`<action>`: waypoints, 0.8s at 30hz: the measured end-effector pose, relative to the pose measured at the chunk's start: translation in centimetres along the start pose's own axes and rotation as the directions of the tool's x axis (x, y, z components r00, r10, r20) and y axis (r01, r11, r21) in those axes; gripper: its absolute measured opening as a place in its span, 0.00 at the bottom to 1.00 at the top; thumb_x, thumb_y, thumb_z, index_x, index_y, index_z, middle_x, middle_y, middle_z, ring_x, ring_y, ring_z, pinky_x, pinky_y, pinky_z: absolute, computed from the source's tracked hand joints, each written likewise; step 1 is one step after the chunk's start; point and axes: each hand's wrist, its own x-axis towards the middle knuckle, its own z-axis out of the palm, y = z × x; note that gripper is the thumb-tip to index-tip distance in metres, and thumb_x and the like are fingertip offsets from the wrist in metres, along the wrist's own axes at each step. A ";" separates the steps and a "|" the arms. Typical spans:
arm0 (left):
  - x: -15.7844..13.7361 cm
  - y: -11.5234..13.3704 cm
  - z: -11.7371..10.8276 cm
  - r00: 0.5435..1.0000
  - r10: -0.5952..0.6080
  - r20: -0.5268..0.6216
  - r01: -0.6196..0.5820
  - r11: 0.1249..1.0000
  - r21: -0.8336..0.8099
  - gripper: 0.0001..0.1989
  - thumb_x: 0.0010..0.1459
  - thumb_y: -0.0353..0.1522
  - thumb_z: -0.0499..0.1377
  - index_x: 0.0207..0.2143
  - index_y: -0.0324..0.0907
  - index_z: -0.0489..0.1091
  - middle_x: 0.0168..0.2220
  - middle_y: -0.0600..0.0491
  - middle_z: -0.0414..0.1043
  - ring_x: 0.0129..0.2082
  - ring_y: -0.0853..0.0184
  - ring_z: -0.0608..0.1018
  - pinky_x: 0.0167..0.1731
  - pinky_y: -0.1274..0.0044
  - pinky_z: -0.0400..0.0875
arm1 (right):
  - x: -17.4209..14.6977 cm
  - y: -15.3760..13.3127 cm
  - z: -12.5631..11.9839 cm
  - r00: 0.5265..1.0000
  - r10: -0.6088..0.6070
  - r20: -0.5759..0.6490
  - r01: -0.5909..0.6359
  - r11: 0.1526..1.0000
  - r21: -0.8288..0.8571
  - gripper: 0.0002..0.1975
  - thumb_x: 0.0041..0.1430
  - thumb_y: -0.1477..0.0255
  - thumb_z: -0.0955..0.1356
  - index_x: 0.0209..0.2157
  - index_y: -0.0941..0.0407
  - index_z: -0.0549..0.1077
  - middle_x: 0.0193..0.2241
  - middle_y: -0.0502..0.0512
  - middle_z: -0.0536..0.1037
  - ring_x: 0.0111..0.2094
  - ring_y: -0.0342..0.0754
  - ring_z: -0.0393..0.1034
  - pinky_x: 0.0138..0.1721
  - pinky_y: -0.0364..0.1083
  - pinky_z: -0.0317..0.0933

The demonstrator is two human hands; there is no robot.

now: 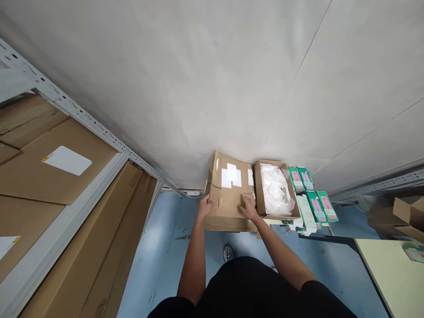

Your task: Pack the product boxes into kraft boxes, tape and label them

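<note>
Before me lies a brown cardboard box [228, 201] with white paper labels [231, 176] on its upper surface. At its left edge, the fingers of my left hand [204, 206] are closed round the cardboard. My right hand [247, 207] is at the box's right side, its fingers bent against a cardboard edge; part of their grip is hidden. Touching or close to that side stands an open carton [259, 192] holding crumpled white plastic wrapping [276, 190].
Several green-and-pink packages [319, 207] sit right of the carton. Large cardboard boxes [49, 163] fill a metal rack [82, 115] on the left. A pale table [380, 274] stands at lower right, near another open carton [410, 214]. A grey wall [215, 79] rises behind.
</note>
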 end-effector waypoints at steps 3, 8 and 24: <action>-2.3 3.1 -3.3 0.991 0.080 0.110 -0.059 0.982 -0.179 0.31 0.54 0.43 0.66 0.59 0.40 0.75 0.48 0.45 0.83 0.48 0.55 0.82 0.46 0.67 0.78 | -0.4 -0.7 -0.5 0.980 0.007 -0.200 0.047 0.963 0.265 0.44 0.59 0.60 0.69 0.74 0.56 0.54 0.74 0.64 0.56 0.75 0.58 0.45 0.73 0.59 0.45; -5.8 9.0 -6.2 0.947 0.155 0.282 -0.024 0.909 -0.417 0.38 0.49 0.43 0.73 0.61 0.39 0.73 0.49 0.42 0.83 0.48 0.53 0.83 0.46 0.67 0.78 | -0.6 -2.8 -3.1 0.992 0.096 -0.081 -0.010 0.707 0.707 0.50 0.55 0.55 0.74 0.74 0.45 0.52 0.74 0.61 0.56 0.73 0.59 0.53 0.70 0.62 0.50; -7.4 19.4 10.2 0.907 0.346 0.240 -0.147 0.794 -0.590 0.49 0.39 0.42 0.79 0.64 0.43 0.69 0.51 0.44 0.81 0.52 0.51 0.81 0.53 0.64 0.76 | -8.9 6.5 -19.2 0.970 -0.046 -0.239 0.244 0.172 0.954 0.36 0.42 0.65 0.81 0.55 0.46 0.74 0.44 0.52 0.86 0.48 0.56 0.81 0.53 0.54 0.71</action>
